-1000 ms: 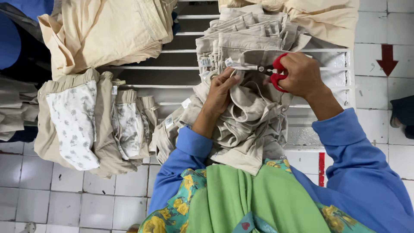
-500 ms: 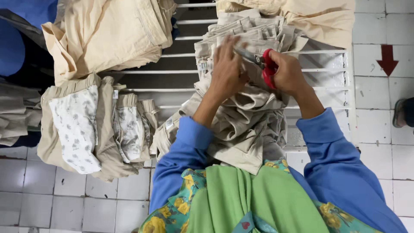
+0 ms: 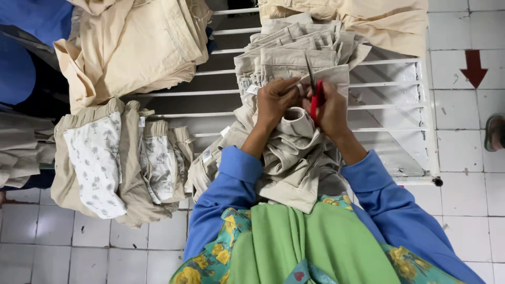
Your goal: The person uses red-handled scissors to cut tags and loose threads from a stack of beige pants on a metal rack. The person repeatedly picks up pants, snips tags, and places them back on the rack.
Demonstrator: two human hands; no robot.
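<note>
My left hand (image 3: 273,102) pinches a fold of a beige garment (image 3: 294,152) that is bunched on a white slatted rack (image 3: 400,105). My right hand (image 3: 332,108) grips red-handled scissors (image 3: 314,92), blades pointing away from me over the fabric just beside the left fingers. Both hands are close together at the garment's waistband area. Blue sleeves cover both forearms.
More folded beige garments (image 3: 300,47) lie beyond the hands. A cream pile (image 3: 131,42) sits at the upper left, and inside-out trousers with printed pocket linings (image 3: 110,158) hang at the left. White floor tiles surround the rack; someone's foot (image 3: 494,131) shows at the right edge.
Both hands have come closer together over the garment. The scissors turned from lying sideways to pointing away from me, and the left hand shifted its pinch on the fabric.
</note>
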